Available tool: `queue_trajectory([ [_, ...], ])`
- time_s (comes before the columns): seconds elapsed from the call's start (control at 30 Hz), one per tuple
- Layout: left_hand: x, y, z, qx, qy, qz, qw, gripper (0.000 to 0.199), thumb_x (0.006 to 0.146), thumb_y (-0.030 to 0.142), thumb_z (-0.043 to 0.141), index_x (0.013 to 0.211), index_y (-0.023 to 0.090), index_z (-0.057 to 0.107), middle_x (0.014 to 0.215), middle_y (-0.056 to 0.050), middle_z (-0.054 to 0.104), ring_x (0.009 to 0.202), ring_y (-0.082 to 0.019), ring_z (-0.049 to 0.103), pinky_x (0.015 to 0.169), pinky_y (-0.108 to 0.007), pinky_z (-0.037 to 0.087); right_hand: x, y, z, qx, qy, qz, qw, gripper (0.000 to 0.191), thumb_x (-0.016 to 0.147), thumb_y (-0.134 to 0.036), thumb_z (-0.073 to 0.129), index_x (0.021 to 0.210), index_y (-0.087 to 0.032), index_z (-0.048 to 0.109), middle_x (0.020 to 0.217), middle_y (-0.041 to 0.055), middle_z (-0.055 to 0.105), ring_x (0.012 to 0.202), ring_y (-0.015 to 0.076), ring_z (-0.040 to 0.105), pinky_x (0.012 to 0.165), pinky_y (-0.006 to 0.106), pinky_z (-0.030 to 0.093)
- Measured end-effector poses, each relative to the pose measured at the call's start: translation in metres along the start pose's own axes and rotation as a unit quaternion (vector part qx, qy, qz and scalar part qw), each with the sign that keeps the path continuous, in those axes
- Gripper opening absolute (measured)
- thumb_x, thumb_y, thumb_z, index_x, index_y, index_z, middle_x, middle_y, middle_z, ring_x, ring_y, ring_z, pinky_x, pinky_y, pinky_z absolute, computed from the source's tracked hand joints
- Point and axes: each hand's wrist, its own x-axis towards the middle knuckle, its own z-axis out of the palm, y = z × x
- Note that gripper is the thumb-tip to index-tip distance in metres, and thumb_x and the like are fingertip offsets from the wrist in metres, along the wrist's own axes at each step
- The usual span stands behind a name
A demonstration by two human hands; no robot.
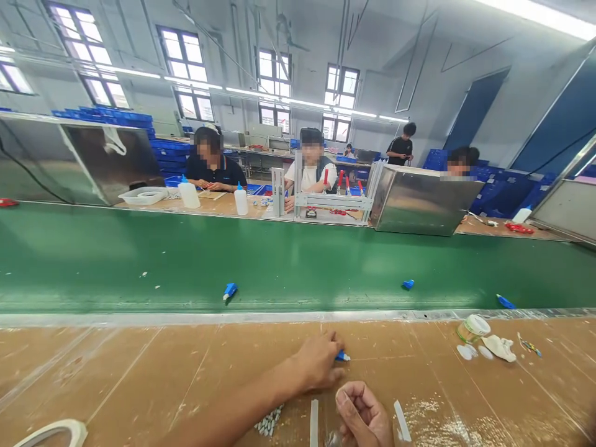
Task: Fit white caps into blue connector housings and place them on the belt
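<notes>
My left hand (319,363) reaches across the brown table, palm down, with its fingers around a small blue piece (343,356) that has a pale tip. Nearer to me and to the right, my right hand (365,415) is curled, thumb against the fingers; anything between them is too small to make out. Between the hands and the near edge, a strip of pale tape (314,423) lies on the table, and another strip (401,421) lies right of my right hand. Small grey pieces (269,422) are piled below my left forearm.
Beyond the table (139,372) runs a green belt (288,257) carrying blue pieces (230,291). A tub (474,328) and a crumpled cloth (499,348) stand at right; a tape roll (60,433) lies lower left. People sit across the belt near white bottles (241,202).
</notes>
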Motion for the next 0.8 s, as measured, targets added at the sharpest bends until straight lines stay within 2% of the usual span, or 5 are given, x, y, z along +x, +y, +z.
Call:
queue_trajectory([
  [0.13,-0.009,0.005,0.01,0.014,-0.023,-0.015,1.0,0.016,0.078,0.012,0.056,0.087,0.017,0.068,0.098,-0.014,0.067,0.092,-0.028,0.063,0.079,-0.036,0.045,0.003,0.001,-0.001,0.001,-0.015,0.002,1.0,0.056,0.056,-0.068,0.084,0.065,-0.015,0.068,0.052,-0.0051,0.054,0.039,0.0057,0.04,0.037,0.017,0.035],
  [0.27,-0.022,-0.003,-0.001,-0.02,-0.011,-0.055,0.998,0.015,0.083,0.021,0.052,0.089,0.017,0.065,0.089,-0.008,0.067,0.082,-0.024,0.061,0.072,-0.031,0.043,-0.002,0.006,0.005,-0.006,-0.033,-0.011,0.999,0.054,0.059,-0.068,0.081,0.066,-0.016,0.068,0.051,-0.0048,0.054,0.039,0.0074,0.042,0.036,0.018,0.037],
  [0.5,0.003,0.012,0.019,-0.08,0.009,-0.03,0.996,0.013,0.076,0.016,0.058,0.083,0.019,0.07,0.09,-0.007,0.068,0.081,-0.023,0.058,0.073,-0.031,0.039,0.0,-0.005,0.004,-0.027,0.055,-0.064,0.996,0.052,0.059,-0.068,0.082,0.065,-0.017,0.07,0.05,-0.0034,0.055,0.042,0.0098,0.046,0.039,0.019,0.039],
  [0.7,-0.001,0.019,0.016,-0.136,0.015,-0.024,0.99,0.036,0.074,0.032,0.07,0.106,0.017,0.074,0.106,-0.016,0.07,0.095,-0.033,0.063,0.08,-0.037,0.045,0.016,-0.015,-0.033,-0.097,0.111,-0.124,0.981,0.047,0.065,-0.065,0.078,0.073,-0.019,0.071,0.058,-0.0006,0.065,0.048,0.0142,0.053,0.045,0.023,0.043],
  [0.8,-0.03,0.007,-0.007,-0.163,0.039,-0.041,0.985,0.046,0.08,0.043,0.064,0.118,0.016,0.069,0.115,-0.018,0.068,0.106,-0.035,0.062,0.09,-0.041,0.044,0.052,-0.033,-0.059,-0.287,0.115,-0.159,0.938,0.043,0.076,-0.062,0.067,0.082,-0.02,0.07,0.068,0.0027,0.072,0.058,0.0201,0.063,0.054,0.028,0.05],
])
